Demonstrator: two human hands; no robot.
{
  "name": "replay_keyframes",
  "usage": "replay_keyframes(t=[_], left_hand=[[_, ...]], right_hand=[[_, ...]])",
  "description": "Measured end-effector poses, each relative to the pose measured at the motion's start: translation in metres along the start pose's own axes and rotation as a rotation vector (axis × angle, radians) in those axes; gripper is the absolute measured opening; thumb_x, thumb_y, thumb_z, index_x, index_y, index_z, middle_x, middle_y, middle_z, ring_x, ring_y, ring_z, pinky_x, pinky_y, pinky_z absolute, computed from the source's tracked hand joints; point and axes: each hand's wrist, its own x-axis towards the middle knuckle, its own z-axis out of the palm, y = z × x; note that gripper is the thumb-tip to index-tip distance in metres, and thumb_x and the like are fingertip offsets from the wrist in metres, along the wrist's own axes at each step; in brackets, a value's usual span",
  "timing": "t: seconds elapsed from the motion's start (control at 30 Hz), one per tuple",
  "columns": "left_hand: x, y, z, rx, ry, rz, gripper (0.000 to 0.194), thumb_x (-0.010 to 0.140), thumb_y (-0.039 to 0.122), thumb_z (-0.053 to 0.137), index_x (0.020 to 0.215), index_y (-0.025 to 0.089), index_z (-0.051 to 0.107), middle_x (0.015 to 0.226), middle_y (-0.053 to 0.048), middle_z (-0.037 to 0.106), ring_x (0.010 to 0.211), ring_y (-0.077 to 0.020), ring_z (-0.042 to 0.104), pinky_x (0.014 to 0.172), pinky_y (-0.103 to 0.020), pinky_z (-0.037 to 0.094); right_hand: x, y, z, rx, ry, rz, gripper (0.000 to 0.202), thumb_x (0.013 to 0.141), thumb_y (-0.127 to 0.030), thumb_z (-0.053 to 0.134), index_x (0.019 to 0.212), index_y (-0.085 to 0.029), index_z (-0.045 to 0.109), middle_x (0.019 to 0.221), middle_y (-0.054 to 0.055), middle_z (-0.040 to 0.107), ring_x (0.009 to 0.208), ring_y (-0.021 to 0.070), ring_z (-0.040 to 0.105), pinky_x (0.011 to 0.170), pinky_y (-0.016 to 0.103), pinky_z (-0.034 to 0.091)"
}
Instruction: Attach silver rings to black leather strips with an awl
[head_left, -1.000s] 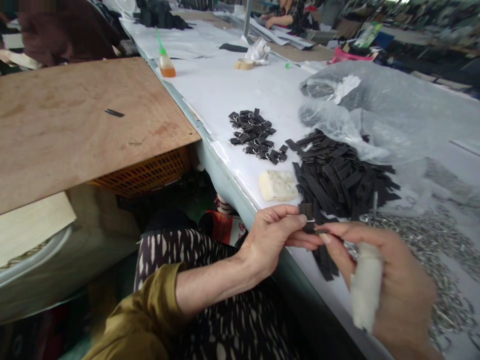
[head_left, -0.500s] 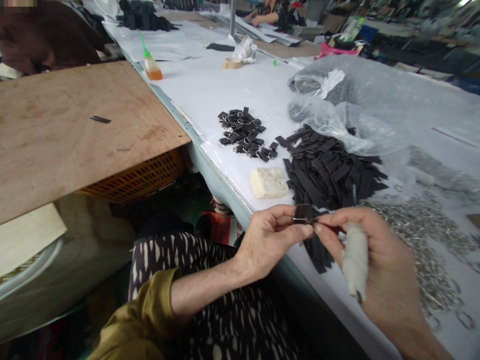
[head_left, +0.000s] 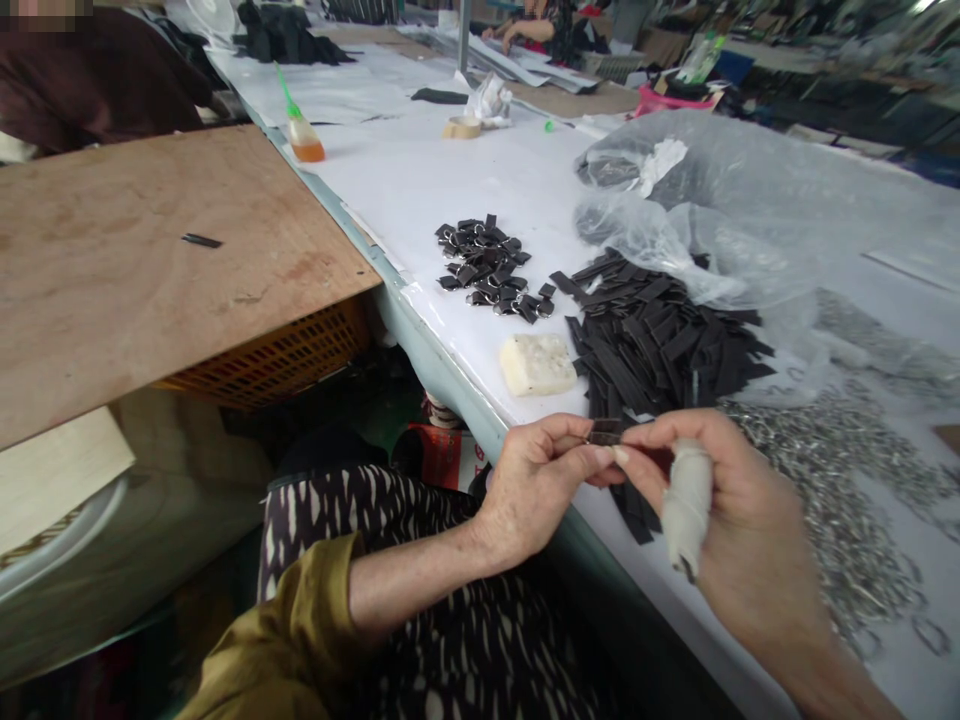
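Observation:
Between the fingertips of my left hand (head_left: 529,490) a short black strip (head_left: 604,432) is pinched, with a metal ring partly visible on it. My right hand (head_left: 757,540) meets it from the other side, thumb and forefinger closed at the strip's end. A tool with a white-wrapped handle (head_left: 688,505) also rests in my right hand, its thin tip pointing up. Just beyond lies a heap of loose black strips (head_left: 667,335). Loose metal rings (head_left: 847,500) are spread beside my right hand. A yellowish-white block (head_left: 537,364) lies beyond my left hand.
Black strips looped on rings (head_left: 491,265) form a small pile farther back. A clear plastic bag (head_left: 750,190) lies behind the heap. An oil bottle (head_left: 305,138) stands near the table edge, and a tape roll (head_left: 461,128) lies farther in. A wooden board (head_left: 172,270) is at left.
My right hand has shifted slightly left, closer to my left fingertips. The black strip's upright end has folded down and now appears flatter between the fingers.

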Motion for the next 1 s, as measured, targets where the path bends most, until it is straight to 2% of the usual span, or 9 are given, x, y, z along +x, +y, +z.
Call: replay_keyframes(t=[0.13, 0.53, 0.77, 0.9, 1.0], left_hand=[[0.0, 0.0, -0.001, -0.019, 0.01, -0.007, 0.018, 0.071, 0.025, 0.07, 0.08, 0.01, 0.064, 0.059, -0.001, 0.063, 0.061, -0.012, 0.061, 0.069, -0.024, 0.048], [0.0, -0.001, 0.001, 0.028, 0.045, -0.006, 0.017, 0.072, 0.027, 0.068, 0.078, 0.011, 0.064, 0.061, -0.001, 0.062, 0.061, -0.0125, 0.061, 0.068, -0.025, 0.049], [-0.001, -0.003, 0.002, 0.078, 0.053, 0.014, 0.018, 0.074, 0.028, 0.066, 0.079, 0.012, 0.063, 0.066, -0.002, 0.062, 0.061, -0.0114, 0.059, 0.065, -0.024, 0.049], [-0.002, 0.002, -0.003, 0.278, 0.001, 0.058, 0.021, 0.08, 0.033, 0.059, 0.085, 0.014, 0.066, 0.069, -0.001, 0.061, 0.058, -0.0107, 0.055, 0.059, -0.022, 0.045], [-0.003, 0.014, -0.008, 0.588, -0.021, 0.208, 0.025, 0.078, 0.035, 0.062, 0.094, 0.017, 0.069, 0.083, -0.003, 0.062, 0.059, -0.0095, 0.049, 0.057, -0.021, 0.04]], right_hand=[[0.002, 0.002, 0.003, 0.029, 0.016, 0.004, 0.017, 0.081, -0.034, 0.061, 0.092, -0.023, 0.055, 0.093, 0.003, 0.065, 0.077, 0.0147, 0.065, 0.056, 0.02, 0.051], [0.004, 0.0, 0.004, 0.122, 0.016, 0.028, 0.015, 0.078, -0.033, 0.062, 0.087, -0.022, 0.055, 0.089, 0.003, 0.066, 0.074, 0.0157, 0.065, 0.056, 0.022, 0.053], [0.008, 0.0, 0.007, 0.124, -0.018, 0.049, 0.013, 0.077, -0.029, 0.062, 0.083, -0.022, 0.053, 0.088, 0.001, 0.064, 0.072, 0.013, 0.063, 0.055, 0.02, 0.05], [0.009, 0.002, 0.005, 0.135, -0.015, 0.043, 0.013, 0.077, -0.029, 0.062, 0.079, -0.022, 0.051, 0.084, 0.001, 0.064, 0.072, 0.0135, 0.062, 0.055, 0.021, 0.049], [0.011, 0.001, 0.002, 0.144, -0.012, 0.036, 0.013, 0.076, -0.028, 0.062, 0.078, -0.022, 0.05, 0.083, 0.001, 0.064, 0.069, 0.0132, 0.061, 0.055, 0.021, 0.049]])
